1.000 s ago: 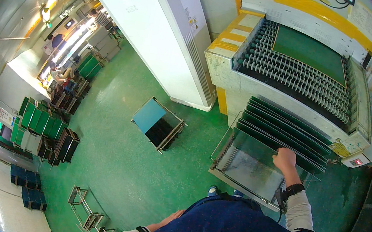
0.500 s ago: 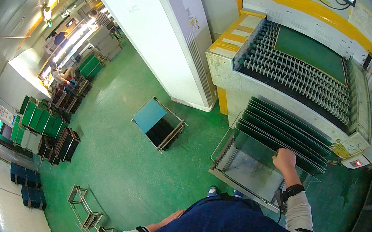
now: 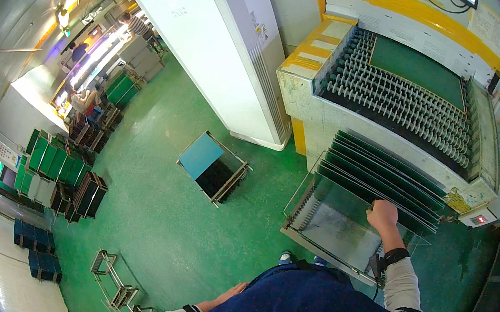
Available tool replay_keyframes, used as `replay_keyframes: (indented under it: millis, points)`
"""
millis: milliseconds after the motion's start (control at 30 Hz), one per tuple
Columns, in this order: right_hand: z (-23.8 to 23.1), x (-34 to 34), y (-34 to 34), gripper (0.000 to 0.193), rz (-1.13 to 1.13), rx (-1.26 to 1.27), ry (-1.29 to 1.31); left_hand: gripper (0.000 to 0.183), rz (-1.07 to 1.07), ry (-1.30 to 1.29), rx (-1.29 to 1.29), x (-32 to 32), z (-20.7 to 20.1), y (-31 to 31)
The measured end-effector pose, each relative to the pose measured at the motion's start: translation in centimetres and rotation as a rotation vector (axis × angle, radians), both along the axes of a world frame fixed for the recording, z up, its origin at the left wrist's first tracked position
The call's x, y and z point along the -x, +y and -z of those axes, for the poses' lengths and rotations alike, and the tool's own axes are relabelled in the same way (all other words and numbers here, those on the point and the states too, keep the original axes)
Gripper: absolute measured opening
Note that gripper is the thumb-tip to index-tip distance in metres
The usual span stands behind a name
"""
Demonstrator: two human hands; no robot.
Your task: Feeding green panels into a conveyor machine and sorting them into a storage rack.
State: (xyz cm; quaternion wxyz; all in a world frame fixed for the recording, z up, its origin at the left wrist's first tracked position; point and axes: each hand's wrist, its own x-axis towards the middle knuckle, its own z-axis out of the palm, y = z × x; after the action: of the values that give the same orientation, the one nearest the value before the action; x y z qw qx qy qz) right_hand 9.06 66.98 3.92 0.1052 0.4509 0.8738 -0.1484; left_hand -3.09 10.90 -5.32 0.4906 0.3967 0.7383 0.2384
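Change: next to none over the last second. Right hand (image 3: 383, 216), right of centre in the frame, keeps its place at the upper edge of a clear front panel (image 3: 340, 196); the dark green panels (image 3: 381, 168) behind it keep their row in the wire-sided slotted rack (image 3: 325, 255). Only a seated co-worker (image 3: 85, 101), upper left of the frame, alters posture slightly. Meaning, as I judge it: the handling is at a hold, with no panel leaving or entering the rack.

Right arm: pale sleeve (image 3: 403, 288), dark wristband (image 3: 396, 256); reaches up from the lower right of the frame, wrist fairly straight, knuckles uppermost, fingers curled. Whether they clamp the front panel I cannot tell; the fingertips are hidden.

Left hand (image 3: 232, 292): low centre of the frame, beside the navy apron (image 3: 318, 310), well apart from the right; partly covered, its grip not to be told.

Adjoining: roller conveyor (image 3: 389, 105), upper right of the frame, bearing one green panel (image 3: 419, 71); second rack (image 3: 235, 182), mid-frame on the green floor (image 3: 146, 224), with a blue panel (image 3: 201, 154).
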Motion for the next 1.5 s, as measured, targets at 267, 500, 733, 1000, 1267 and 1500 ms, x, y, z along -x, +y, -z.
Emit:
replay_keyframes:
  millis: [267, 500, 733, 1000, 1267, 1500]
  points:
    - [0.0, 0.1, 0.2, 0.03, 0.003, -0.001, 0.015, 0.061, -0.006, -0.011, -0.007, 0.0, 0.0, -0.1]
    - [0.2, -0.1, 0.7, 0.028, -0.048, -0.024, 0.034, 0.061, -0.003, -0.02, -0.033, -0.1, 0.7, 0.1]
    - [1.8, -1.3, -0.2, 0.027, -0.17, -0.07, 0.169, 0.061, -0.075, -0.054, -0.101, -0.7, 1.9, 0.4]
    - [-5.1, 0.0, -0.3, 0.033, -0.243, -0.072, 0.193, 0.062, 0.034, 0.071, -0.166, -0.8, 1.0, 0.8]
    - [-16.8, -2.2, 2.6, 0.04, -0.221, -0.166, 0.24, 0.066, 0.026, 0.051, -0.268, 0.2, -4.3, 3.5]
    - [-19.7, -8.8, 8.7, 0.024, 0.224, 0.227, 0.898, 0.075, 0.136, 0.151, -0.286, 0.6, -2.8, 4.9]
